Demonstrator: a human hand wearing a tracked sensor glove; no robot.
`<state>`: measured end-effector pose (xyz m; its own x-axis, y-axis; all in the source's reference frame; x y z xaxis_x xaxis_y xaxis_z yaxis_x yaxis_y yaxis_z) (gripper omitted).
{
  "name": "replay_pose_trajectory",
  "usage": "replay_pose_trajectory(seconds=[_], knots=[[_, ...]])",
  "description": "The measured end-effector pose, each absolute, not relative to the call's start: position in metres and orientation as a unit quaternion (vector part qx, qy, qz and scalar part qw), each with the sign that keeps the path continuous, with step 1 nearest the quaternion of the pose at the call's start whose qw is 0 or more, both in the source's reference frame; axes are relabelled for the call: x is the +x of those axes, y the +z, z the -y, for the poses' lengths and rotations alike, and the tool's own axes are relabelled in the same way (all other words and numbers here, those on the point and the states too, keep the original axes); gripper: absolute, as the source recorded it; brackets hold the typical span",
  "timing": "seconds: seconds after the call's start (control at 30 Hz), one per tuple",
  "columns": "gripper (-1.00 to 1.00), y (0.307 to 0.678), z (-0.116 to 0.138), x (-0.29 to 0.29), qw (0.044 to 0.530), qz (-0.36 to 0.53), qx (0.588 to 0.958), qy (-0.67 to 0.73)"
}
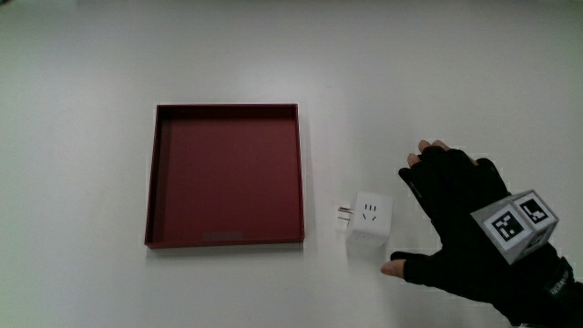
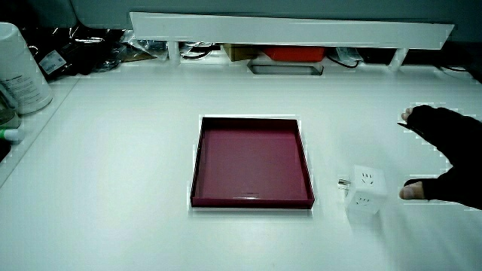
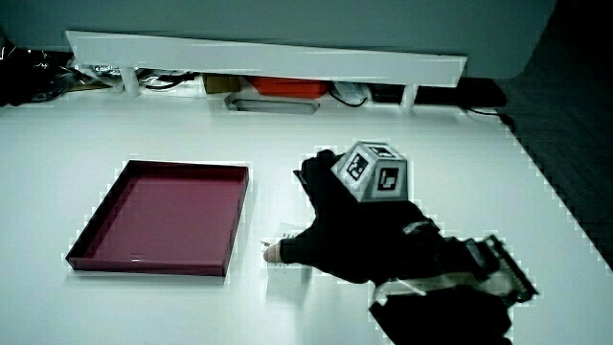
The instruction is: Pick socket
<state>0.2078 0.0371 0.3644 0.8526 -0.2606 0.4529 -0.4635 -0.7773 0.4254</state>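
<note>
Hand [image 1: 465,223] spread flat just beside white cube socket [image 1: 369,222], not touching, holding nothing. Socket rests on white surface [image 1: 82,73] between my hand and dark red tray [image 1: 225,173].

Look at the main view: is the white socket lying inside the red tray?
No. The socket sits on the bare table beside the red tray, between the tray and the open hand.
</note>
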Motion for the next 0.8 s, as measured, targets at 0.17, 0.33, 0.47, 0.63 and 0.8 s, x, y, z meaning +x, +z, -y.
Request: replay_pose_trajectory(seconds=[0.17,0.33,0.47,0.63,0.8], knots=[[0.00,0.390,-0.030,0.200,0.304,0.188,0.913,0.199],[0.00,0.410,-0.025,0.193,0.334,0.179,0.903,0.202],[0.00,0.424,-0.022,0.193,0.351,0.170,0.899,0.197],[0.00,0.444,-0.019,0.193,0.373,0.161,0.894,0.189],[0.00,0.456,-0.018,0.189,0.392,0.152,0.886,0.195]])
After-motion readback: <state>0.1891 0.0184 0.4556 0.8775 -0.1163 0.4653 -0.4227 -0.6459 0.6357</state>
